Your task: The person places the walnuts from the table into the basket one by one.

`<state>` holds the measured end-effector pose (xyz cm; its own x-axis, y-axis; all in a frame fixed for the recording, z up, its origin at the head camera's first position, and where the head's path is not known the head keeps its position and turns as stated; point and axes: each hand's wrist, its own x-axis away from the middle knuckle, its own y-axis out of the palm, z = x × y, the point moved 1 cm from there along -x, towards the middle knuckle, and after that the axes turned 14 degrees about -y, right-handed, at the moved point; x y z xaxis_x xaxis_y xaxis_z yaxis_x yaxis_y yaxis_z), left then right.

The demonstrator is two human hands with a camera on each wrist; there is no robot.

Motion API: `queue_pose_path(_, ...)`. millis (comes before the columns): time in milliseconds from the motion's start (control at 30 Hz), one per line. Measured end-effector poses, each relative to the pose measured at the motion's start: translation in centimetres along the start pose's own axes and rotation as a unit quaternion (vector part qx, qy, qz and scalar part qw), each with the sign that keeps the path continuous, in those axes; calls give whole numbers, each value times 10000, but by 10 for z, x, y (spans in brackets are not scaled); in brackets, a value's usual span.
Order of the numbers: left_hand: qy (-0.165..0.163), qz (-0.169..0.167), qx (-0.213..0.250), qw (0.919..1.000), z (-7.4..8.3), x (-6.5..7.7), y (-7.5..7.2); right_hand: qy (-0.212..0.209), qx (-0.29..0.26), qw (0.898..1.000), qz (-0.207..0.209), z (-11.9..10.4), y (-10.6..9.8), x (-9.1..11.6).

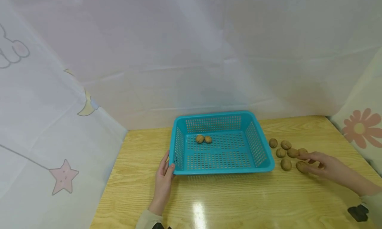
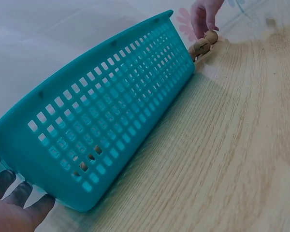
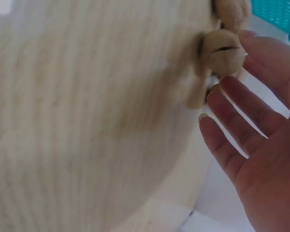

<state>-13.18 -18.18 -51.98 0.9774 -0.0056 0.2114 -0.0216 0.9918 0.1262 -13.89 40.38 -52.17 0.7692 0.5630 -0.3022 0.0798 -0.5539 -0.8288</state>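
A blue-green plastic basket [image 1: 222,171] with slotted walls stands on the table, with two walnuts [image 1: 199,139] side by side on its floor. At its front left corner my left hand [image 1: 163,181] holds the rim, thumb on top and the other fingers against the outside wall. Several loose walnuts [image 1: 286,164] lie in a cluster right of the basket. Over the right side of this cluster is my right hand [image 1: 329,167], its thumb and fingers spread about a walnut [image 3: 223,51] with a dark crack. The thumb tip appears to touch that walnut; the fingers are fairly straight.
The wooden table [image 1: 232,199] runs back to a pale cloth wall [image 1: 191,73]. Printed cloth hangs at both sides, with a pink star [image 1: 64,177] on the left and a flower [image 1: 359,128] on the right.
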Motion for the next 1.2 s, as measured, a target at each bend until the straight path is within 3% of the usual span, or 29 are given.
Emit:
queue_pose_path(233, -19, -11, -2, 10000, 0, 1, 0, -57, -326, 9994, -18, 12, 8, 13)
queue_pose_path(533, -40, 27, -44, 10000, 1, 3, 1, 150, -355, 9992, -129, 12, 10, 11)
queue_pose_path(933, 9, 7, 4, 10000, 0, 3, 1, 317, -125, 9994, -53, 1, 4, 8)
queue_pose_path(1200, 32, 44, -11, 10000, 1, 1, 1, 244, 115, 9996, 31, -17, -7, -8)
